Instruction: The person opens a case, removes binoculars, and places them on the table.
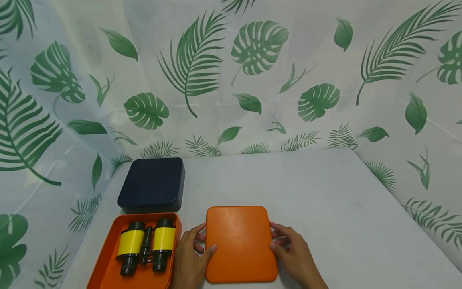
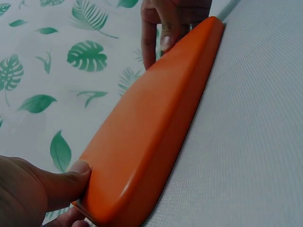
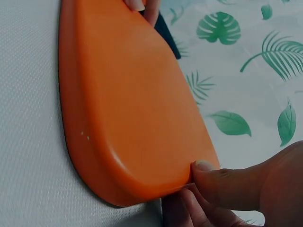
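A shallow orange box with rounded corners lies flat face up on the white table, in front of the person. The left hand holds its left side, thumb on the top edge and fingers against the side. From the opposite side, the right hand grips it the same way, its thumb over the rim and its fingers below the edge. Both wrist views show the box's long front wall close along the table. Its underside is hidden.
Left of the hands, an open orange tray contains yellow and black binoculars. Behind that tray is a dark navy box. Leaf-printed cloth walls enclose the white table at the back and sides.
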`<state>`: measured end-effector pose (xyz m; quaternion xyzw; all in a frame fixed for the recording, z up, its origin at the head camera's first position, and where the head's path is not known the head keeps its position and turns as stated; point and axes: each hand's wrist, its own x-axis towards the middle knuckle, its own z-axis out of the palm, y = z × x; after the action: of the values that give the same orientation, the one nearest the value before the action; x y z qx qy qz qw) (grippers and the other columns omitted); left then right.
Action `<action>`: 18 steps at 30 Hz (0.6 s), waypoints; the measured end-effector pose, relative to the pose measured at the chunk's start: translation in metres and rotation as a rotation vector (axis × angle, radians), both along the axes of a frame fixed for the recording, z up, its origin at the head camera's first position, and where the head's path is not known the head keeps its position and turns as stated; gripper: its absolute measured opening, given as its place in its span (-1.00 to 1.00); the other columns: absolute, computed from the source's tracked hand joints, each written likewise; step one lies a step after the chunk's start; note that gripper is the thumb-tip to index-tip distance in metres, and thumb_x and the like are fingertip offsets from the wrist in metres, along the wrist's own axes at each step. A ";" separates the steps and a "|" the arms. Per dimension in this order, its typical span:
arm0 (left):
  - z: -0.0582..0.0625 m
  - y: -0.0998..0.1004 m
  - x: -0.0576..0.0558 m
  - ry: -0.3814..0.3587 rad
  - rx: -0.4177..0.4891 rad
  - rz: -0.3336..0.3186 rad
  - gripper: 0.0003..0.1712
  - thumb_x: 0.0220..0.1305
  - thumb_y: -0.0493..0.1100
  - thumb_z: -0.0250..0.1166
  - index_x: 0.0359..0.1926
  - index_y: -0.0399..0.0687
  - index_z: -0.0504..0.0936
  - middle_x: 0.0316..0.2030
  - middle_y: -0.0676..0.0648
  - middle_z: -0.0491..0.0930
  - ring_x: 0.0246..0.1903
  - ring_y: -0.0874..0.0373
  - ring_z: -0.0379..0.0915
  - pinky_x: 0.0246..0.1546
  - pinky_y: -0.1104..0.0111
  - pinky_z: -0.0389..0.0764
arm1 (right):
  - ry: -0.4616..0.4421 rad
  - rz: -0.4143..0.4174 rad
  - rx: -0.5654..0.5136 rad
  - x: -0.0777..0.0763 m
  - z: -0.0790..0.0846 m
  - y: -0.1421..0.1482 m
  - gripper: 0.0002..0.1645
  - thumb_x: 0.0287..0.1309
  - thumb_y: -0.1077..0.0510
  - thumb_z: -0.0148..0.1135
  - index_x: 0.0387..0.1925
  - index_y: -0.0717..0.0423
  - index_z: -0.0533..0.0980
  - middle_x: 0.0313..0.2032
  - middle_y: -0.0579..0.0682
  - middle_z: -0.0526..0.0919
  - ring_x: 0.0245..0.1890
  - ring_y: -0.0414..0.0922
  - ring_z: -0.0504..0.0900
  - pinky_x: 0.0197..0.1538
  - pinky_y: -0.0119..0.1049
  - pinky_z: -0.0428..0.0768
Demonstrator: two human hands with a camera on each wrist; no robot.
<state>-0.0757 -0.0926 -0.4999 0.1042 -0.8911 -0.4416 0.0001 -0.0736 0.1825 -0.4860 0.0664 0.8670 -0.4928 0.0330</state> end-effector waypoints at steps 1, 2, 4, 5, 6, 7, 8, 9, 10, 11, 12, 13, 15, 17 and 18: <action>0.000 0.000 0.000 -0.004 -0.008 0.000 -0.19 0.10 -0.12 0.69 0.38 0.08 0.59 -0.12 0.00 0.61 -0.33 0.18 0.43 -0.29 0.42 0.49 | -0.001 0.002 0.002 0.000 0.000 0.000 -0.31 0.22 0.38 0.47 0.37 -0.02 0.59 0.03 -0.01 0.71 -0.17 -0.22 0.66 -0.08 -0.41 0.64; 0.000 0.000 0.000 -0.007 -0.015 0.001 -0.19 0.10 -0.11 0.69 0.38 0.08 0.59 -0.12 0.01 0.61 -0.32 0.18 0.42 -0.28 0.41 0.48 | -0.004 0.001 0.002 0.000 0.000 0.000 -0.31 0.22 0.39 0.47 0.37 -0.02 0.60 0.03 -0.01 0.71 -0.16 -0.21 0.66 -0.08 -0.41 0.64; 0.000 -0.001 -0.001 -0.013 -0.025 -0.003 -0.20 0.11 -0.10 0.68 0.38 0.08 0.60 -0.13 0.01 0.61 -0.30 0.18 0.40 -0.27 0.40 0.46 | -0.005 -0.002 0.008 0.000 0.000 -0.001 -0.31 0.22 0.39 0.47 0.36 -0.01 0.60 0.02 -0.01 0.71 -0.17 -0.22 0.66 -0.08 -0.41 0.64; 0.000 -0.001 -0.001 -0.017 -0.030 -0.005 -0.20 0.11 -0.10 0.68 0.38 0.07 0.60 -0.13 0.02 0.61 -0.30 0.17 0.40 -0.26 0.39 0.46 | -0.007 -0.006 0.016 0.000 0.000 -0.002 -0.32 0.21 0.39 0.47 0.36 -0.01 0.61 0.02 -0.02 0.72 -0.17 -0.23 0.66 -0.08 -0.41 0.64; 0.000 -0.001 -0.002 -0.023 -0.035 -0.005 -0.21 0.11 -0.10 0.68 0.38 0.06 0.60 -0.14 0.02 0.61 -0.29 0.17 0.40 -0.25 0.39 0.46 | -0.005 -0.007 0.024 0.000 -0.001 -0.002 -0.32 0.21 0.38 0.48 0.35 -0.01 0.62 0.01 -0.03 0.72 -0.17 -0.24 0.66 -0.09 -0.41 0.64; 0.000 -0.001 -0.002 -0.027 -0.042 -0.005 -0.21 0.11 -0.09 0.68 0.38 0.06 0.61 -0.14 0.03 0.61 -0.29 0.18 0.40 -0.24 0.38 0.47 | -0.003 -0.007 0.033 0.000 -0.001 -0.002 -0.33 0.21 0.38 0.48 0.34 0.00 0.62 0.00 -0.04 0.72 -0.18 -0.25 0.66 -0.10 -0.42 0.64; 0.000 0.000 -0.003 -0.030 -0.050 -0.005 -0.21 0.11 -0.09 0.68 0.38 0.05 0.61 -0.15 0.03 0.61 -0.28 0.17 0.41 -0.23 0.37 0.48 | -0.001 -0.009 0.040 0.000 -0.001 -0.003 -0.34 0.20 0.38 0.49 0.33 0.00 0.63 0.00 -0.05 0.73 -0.18 -0.25 0.67 -0.10 -0.42 0.64; 0.000 0.000 -0.003 -0.036 -0.057 -0.002 -0.21 0.11 -0.08 0.68 0.37 0.05 0.61 -0.15 0.03 0.61 -0.28 0.18 0.41 -0.22 0.36 0.49 | 0.002 -0.009 0.046 0.000 -0.002 -0.003 -0.35 0.20 0.38 0.49 0.32 0.01 0.64 -0.01 -0.05 0.73 -0.19 -0.26 0.67 -0.10 -0.42 0.63; 0.000 0.001 -0.004 -0.040 -0.063 0.000 -0.21 0.11 -0.08 0.68 0.37 0.04 0.61 -0.15 0.03 0.62 -0.28 0.18 0.42 -0.21 0.35 0.50 | 0.005 -0.008 0.055 -0.001 -0.002 -0.003 -0.36 0.19 0.37 0.50 0.31 0.02 0.64 -0.01 -0.06 0.74 -0.20 -0.27 0.67 -0.11 -0.42 0.63; 0.000 0.001 -0.004 -0.045 -0.070 0.004 -0.21 0.11 -0.07 0.69 0.36 0.04 0.61 -0.16 0.03 0.62 -0.28 0.18 0.42 -0.20 0.33 0.52 | 0.006 -0.006 0.063 -0.001 -0.002 -0.003 -0.36 0.19 0.37 0.50 0.31 0.03 0.65 -0.02 -0.07 0.74 -0.20 -0.27 0.67 -0.12 -0.42 0.63; 0.001 0.002 -0.004 -0.051 -0.074 0.010 -0.21 0.10 -0.07 0.69 0.36 0.05 0.61 -0.16 0.04 0.63 -0.28 0.18 0.43 -0.19 0.33 0.53 | 0.005 -0.004 0.065 -0.001 -0.003 -0.003 -0.37 0.19 0.37 0.50 0.31 0.04 0.65 -0.01 -0.07 0.74 -0.20 -0.27 0.67 -0.13 -0.41 0.63; 0.001 0.002 -0.004 -0.054 -0.078 0.015 -0.21 0.10 -0.07 0.69 0.36 0.05 0.61 -0.16 0.03 0.63 -0.28 0.17 0.43 -0.17 0.31 0.54 | 0.004 -0.004 0.068 -0.001 -0.003 -0.004 -0.37 0.19 0.38 0.50 0.30 0.05 0.65 -0.02 -0.07 0.74 -0.20 -0.26 0.67 -0.13 -0.41 0.63; 0.001 0.003 -0.005 -0.056 -0.078 0.023 -0.20 0.09 -0.07 0.70 0.36 0.05 0.59 -0.17 0.03 0.65 -0.28 0.17 0.44 -0.15 0.30 0.56 | -0.009 -0.010 0.074 -0.002 -0.002 -0.004 -0.37 0.18 0.38 0.50 0.29 0.04 0.66 -0.02 -0.07 0.74 -0.19 -0.25 0.67 -0.13 -0.42 0.62; 0.000 0.004 -0.004 -0.055 -0.079 0.032 -0.17 0.07 -0.09 0.70 0.36 0.05 0.57 -0.16 0.03 0.65 -0.29 0.17 0.44 -0.14 0.29 0.57 | -0.016 -0.013 0.080 -0.002 -0.003 -0.005 -0.38 0.18 0.39 0.50 0.28 0.02 0.67 -0.01 -0.08 0.74 -0.17 -0.25 0.67 -0.14 -0.42 0.62; 0.000 0.004 -0.004 -0.055 -0.082 0.036 -0.16 0.07 -0.09 0.71 0.37 0.05 0.56 -0.15 0.03 0.66 -0.29 0.17 0.44 -0.14 0.29 0.57 | -0.015 -0.012 0.081 -0.002 -0.003 -0.005 -0.38 0.18 0.39 0.49 0.28 0.02 0.67 0.00 -0.07 0.74 -0.17 -0.25 0.67 -0.14 -0.42 0.62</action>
<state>-0.0799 -0.0884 -0.4996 0.1321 -0.9061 -0.4017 -0.0121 -0.0761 0.1771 -0.4886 0.0766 0.8855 -0.4569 0.0341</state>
